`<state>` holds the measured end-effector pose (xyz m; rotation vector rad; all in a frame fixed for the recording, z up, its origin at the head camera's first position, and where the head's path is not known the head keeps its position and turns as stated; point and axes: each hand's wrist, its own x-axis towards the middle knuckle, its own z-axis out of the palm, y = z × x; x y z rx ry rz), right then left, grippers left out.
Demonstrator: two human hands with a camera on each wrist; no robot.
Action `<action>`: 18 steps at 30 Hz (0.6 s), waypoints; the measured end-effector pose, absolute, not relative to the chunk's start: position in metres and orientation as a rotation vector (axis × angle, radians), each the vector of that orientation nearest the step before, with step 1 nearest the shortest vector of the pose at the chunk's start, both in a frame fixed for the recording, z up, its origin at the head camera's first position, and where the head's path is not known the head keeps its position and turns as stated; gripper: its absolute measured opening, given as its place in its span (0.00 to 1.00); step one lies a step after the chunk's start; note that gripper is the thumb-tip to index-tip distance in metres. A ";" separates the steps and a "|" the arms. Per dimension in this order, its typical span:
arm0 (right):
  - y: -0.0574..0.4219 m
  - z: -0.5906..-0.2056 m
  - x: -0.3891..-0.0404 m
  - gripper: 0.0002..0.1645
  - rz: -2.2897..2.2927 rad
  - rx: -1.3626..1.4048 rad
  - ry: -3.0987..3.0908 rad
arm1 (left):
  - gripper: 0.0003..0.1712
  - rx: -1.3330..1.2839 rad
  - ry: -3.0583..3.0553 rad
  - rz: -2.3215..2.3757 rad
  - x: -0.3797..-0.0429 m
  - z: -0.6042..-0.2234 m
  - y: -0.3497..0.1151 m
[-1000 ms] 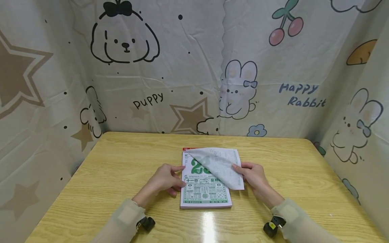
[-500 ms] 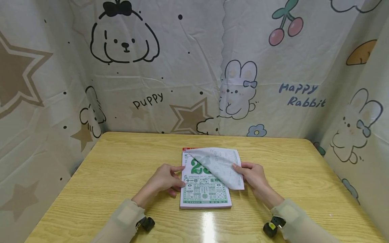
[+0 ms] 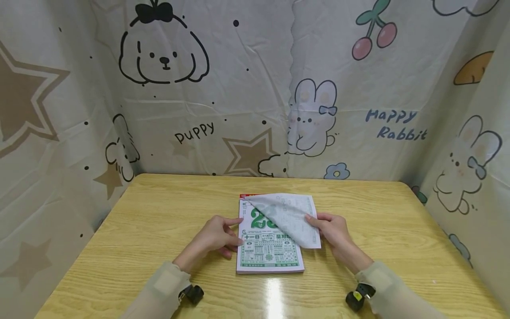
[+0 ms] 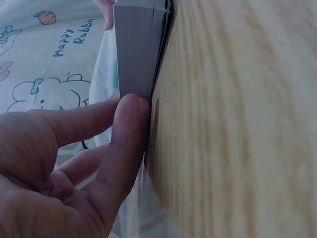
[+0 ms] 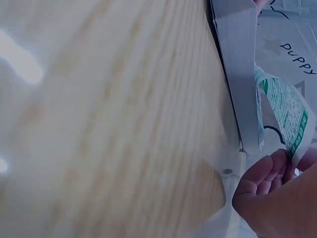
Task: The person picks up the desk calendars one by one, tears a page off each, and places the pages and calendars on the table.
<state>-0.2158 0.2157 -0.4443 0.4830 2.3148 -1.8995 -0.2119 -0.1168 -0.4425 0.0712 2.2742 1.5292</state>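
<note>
A thick tear-off calendar with green print lies on the wooden table. Its top page is peeled back diagonally from the lower left, still joined along the upper edge, showing its pale back. My right hand pinches this page's right edge between thumb and fingers. In the right wrist view the page bows up from the block. My left hand holds the calendar's left edge. The left wrist view shows its fingers against the thick side of the block, close to the tabletop.
The wooden table stretches around the calendar on all sides. Behind it and at both sides hangs a printed curtain. A small black camera is strapped at my left wrist, another camera at my right.
Both hands stay nearly still. The lifted page's free corner has shifted very slightly to the right and up.
</note>
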 end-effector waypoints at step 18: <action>0.218 -0.440 -0.242 0.33 -2.031 0.440 2.117 | 0.38 0.096 2.113 1.582 -0.221 -0.445 -0.126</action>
